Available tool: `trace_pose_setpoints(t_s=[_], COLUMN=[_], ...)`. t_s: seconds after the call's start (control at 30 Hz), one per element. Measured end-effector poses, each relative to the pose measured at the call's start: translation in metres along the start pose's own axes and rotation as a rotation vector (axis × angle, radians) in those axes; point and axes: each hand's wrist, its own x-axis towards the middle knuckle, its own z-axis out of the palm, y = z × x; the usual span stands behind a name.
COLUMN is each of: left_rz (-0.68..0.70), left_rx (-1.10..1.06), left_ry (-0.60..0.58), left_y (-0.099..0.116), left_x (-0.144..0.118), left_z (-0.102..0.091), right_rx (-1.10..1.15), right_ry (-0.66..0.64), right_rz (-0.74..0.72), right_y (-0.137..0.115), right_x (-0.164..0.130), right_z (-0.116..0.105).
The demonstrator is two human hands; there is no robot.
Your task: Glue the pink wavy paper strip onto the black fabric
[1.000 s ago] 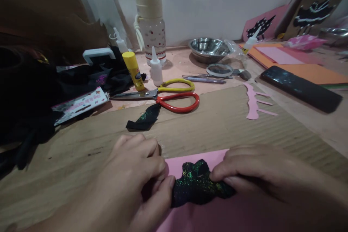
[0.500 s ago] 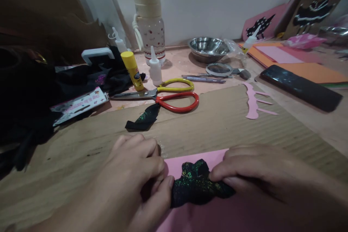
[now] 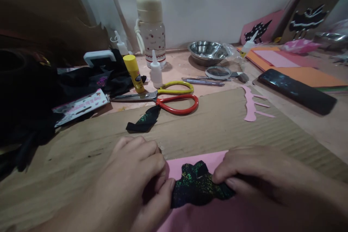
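Towards the left edge of the surface (image 3: 176,64), a printed packet (image 3: 81,107) lies by dark cloth (image 3: 94,76), perhaps set aside for working room. Next, a yellow glue stick (image 3: 133,74) stands upright, likely for easy picking up. Scissors (image 3: 176,104) lie with their handles to the right, seemingly within reach, a black scrap (image 3: 144,119) touching the red one. Along the near edge, the left hand (image 3: 138,177) has its grip closed on the left end of a glittery black piece (image 3: 194,188), thumb on top. That piece lies over pink paper (image 3: 174,166) at the middle of the near edge; the right hand (image 3: 252,174) grips its other end, presumably to steady it flat, though the fingers' undersides are hidden. Towards the right edge, a pink cutout (image 3: 249,105) lies flat on cardboard (image 3: 272,141), apart from both hands.
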Motion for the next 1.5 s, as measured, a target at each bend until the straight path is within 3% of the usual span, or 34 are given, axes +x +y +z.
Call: trace_pose_setpoints(t_s=[0.13, 0.33, 0.43, 0.63, 0.83, 1.2, 1.33, 1.5], left_rz=[0.01, 0.177, 0.193, 0.144, 0.119, 0.161, 0.171, 0.119], left_rx=[0.015, 0.038, 0.002, -0.032, -0.078, -0.054, -0.053, -0.097], left_ry=[0.013, -0.017, -0.009, 0.054, 0.093, 0.103, 0.089, 0.104], left_y=[-0.001, -0.004, -0.007, -0.006, -0.005, -0.003, -0.004, -0.002], left_x=[-0.001, -0.001, -0.002, -0.006, -0.008, -0.008, -0.009, -0.01], left_z=[0.002, -0.001, -0.003, -0.001, -0.001, 0.002, 0.001, 0.001], right_rx=[-0.009, -0.018, -0.026, -0.052, -0.031, -0.043, -0.037, -0.038], right_ry=[0.025, -0.058, -0.064, -0.021, 0.135, 0.089, 0.141, 0.091], right_rz=[-0.029, 0.012, 0.019, 0.015, -0.043, -0.09, -0.191, -0.204], right_y=[-0.001, 0.001, 0.001, 0.0, 0.007, 0.007, 0.014, 0.01], right_x=[0.0, 0.001, 0.001, 0.003, 0.001, 0.001, -0.001, 0.0], right_z=[0.0, -0.002, -0.001, 0.001, 0.014, 0.01, 0.013, 0.006])
